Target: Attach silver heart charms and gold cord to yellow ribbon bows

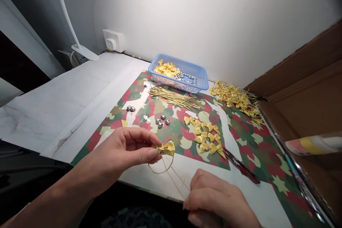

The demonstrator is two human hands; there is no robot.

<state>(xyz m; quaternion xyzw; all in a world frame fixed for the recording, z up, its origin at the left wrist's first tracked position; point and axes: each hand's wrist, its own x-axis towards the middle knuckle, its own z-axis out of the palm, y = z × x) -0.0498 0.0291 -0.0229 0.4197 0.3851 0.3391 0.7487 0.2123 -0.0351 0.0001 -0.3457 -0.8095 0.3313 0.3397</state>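
My left hand (130, 151) pinches a small yellow ribbon bow (169, 146) between thumb and fingertips. From the bow hangs a loop of thin gold cord (161, 172). A fine thread (172, 178) runs in two strands from the bow down to my right hand (216, 199), whose fingers are closed on its lower end. The exact grip there is hidden by the fingers. Silver bells (160, 122) lie on the mat just beyond my left hand. To the right sits a group of several finished-looking yellow bows (204, 133).
A blue basket (201, 73) with bows and silver bells stands by the wall. Gold cords (173, 97) lie before it. Yellow bows with cords are heaped (232, 96) at right. Red-and-black scissors (242, 167) lie near a cardboard box (307, 96). A white lamp (85, 52) stands left.
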